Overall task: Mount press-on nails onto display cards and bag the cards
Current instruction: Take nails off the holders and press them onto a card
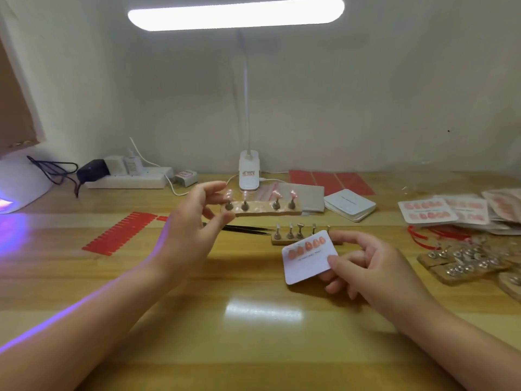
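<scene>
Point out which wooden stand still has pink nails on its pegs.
The wooden stand held up by the left hand: four pegs carry pink nails. The stand on the table behind the card has bare metal pegs.

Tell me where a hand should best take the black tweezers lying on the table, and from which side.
Probably the wide rear end of the tweezers, coming from above. They lie flat, tips pointing right toward the wooden stand; that end is crowded. The rear end sits under the left hand, which holds the nail block, so that hand must clear first.
</scene>
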A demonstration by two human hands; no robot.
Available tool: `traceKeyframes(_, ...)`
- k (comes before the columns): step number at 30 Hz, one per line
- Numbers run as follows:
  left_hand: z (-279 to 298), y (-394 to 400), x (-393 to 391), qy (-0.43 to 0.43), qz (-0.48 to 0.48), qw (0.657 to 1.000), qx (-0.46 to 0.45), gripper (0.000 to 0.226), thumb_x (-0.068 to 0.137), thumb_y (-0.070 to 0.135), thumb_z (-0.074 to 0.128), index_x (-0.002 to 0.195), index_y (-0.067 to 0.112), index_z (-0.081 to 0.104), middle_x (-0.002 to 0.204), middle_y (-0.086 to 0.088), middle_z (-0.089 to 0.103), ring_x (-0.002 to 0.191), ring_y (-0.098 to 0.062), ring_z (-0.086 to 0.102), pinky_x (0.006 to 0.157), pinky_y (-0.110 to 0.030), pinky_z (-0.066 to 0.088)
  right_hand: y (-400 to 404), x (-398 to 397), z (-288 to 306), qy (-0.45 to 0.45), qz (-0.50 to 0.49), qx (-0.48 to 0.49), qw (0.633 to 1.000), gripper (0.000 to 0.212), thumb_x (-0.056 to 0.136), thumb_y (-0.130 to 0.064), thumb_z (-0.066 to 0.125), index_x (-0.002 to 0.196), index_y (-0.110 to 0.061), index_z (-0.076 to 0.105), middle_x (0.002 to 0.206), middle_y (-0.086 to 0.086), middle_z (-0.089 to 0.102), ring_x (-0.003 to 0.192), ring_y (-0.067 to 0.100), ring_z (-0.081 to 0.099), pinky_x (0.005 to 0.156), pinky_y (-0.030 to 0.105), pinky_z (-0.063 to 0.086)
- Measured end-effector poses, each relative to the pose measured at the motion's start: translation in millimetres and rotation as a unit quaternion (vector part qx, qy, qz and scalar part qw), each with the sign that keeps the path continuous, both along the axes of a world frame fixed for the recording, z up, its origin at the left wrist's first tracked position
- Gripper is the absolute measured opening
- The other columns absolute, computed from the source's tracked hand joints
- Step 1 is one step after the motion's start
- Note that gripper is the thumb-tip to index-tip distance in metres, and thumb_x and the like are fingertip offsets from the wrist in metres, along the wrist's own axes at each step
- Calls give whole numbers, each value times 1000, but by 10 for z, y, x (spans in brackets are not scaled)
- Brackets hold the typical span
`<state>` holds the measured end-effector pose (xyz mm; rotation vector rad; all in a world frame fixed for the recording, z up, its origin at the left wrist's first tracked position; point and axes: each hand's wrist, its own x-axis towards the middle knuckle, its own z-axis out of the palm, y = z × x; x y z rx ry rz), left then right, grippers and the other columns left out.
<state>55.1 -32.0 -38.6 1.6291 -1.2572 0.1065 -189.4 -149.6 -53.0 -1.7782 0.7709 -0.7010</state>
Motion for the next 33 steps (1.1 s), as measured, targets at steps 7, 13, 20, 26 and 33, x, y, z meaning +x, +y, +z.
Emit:
traceKeyframes(7, -7, 3, 250, 20, -57, 988, 142, 46, 81, 37, 67, 122, 41, 46, 96, 23, 62, 84, -3, 58, 73, -15, 45, -225, -120, 54, 36, 4, -1, 999, 47, 87, -16, 69, 124, -33, 45, 77, 3, 76, 69, 20, 73, 52, 29, 49)
traceKeyframes(13, 84, 143, 579, 39, -92, 980, 173, 46, 72, 51, 67, 115, 54, 52, 100, 18, 64, 98, -15, 62, 94, -46, 49, -366, -152, 31, 44, -20, 22, 999, 46, 86, -17, 70, 126, -25, 48, 77, 5, 76, 73, 28, 73, 60, 36, 53)
traceKeyframes(20, 67, 158, 543, 22, -139, 962, 234, 49, 71, 48, 68, 118, 49, 54, 104, 21, 64, 100, -4, 61, 93, -33, 49, -435, -232, 163, -6, -31, 24, 999, 35, 87, -7, 67, 115, -23, 55, 77, 9, 75, 69, 23, 73, 53, 28, 53)
traceKeyframes(26, 32, 100, 324, 4, -107, 966, 237, 46, 76, 36, 73, 116, 43, 51, 98, 30, 63, 90, -2, 60, 81, -22, 51, -603, -365, 291, -148, -67, 78, 984, 27, 88, -4, 62, 112, -16, 60, 77, 15, 74, 62, 21, 71, 44, 19, 48)
traceKeyframes(33, -208, -49, -43, -10, -64, 969, 237, 47, 73, 39, 80, 105, 54, 48, 88, 32, 66, 95, 2, 62, 88, -28, 52, -549, -272, 141, -196, -51, 132, 970, 39, 78, -15, 68, 116, -14, 58, 86, 13, 75, 71, 22, 74, 49, 20, 52)
